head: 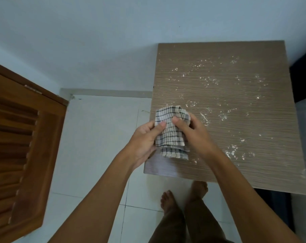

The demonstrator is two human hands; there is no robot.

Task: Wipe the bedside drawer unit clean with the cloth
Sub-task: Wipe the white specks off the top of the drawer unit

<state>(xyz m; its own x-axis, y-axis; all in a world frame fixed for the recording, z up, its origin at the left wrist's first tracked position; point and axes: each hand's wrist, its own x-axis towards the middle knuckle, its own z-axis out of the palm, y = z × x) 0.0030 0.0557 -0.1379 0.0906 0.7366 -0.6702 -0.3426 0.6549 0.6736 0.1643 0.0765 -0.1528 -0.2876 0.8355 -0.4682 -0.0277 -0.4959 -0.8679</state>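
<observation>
A: What is nearest the camera?

B: Two bare feet (168, 200) on a pale tiled floor (99, 137), with brown trousers (192, 225) above them. They stand just in front of the unit's near edge.

A: And the hands?

B: Both forearms reach forward and meet over the near left corner of the unit (236, 95). The left hand (145, 137) grips the cloth (169, 135) from its left side, thumb laid across the front of it. The right hand (192, 132) grips it from the right, thumb pressed on the upper middle and fingers curled behind.

A: So where does the cloth lie?

B: Between the two hands, folded into a thick checked bundle. Its top sticks up past both thumbs and its lower layers hang below the palms. It is over the unit's top, by the left edge. I cannot tell whether its bottom fold touches the wood.

A: What about the top itself?

B: Grey-brown grained board. White specks (205, 117) are scattered over it, from just right of the right hand out to the far and right parts.

A: Anything beyond?

B: A slatted wooden door (26, 137) stands to the left, well apart from the unit. A pale blue wall (96, 41) runs behind both.
</observation>
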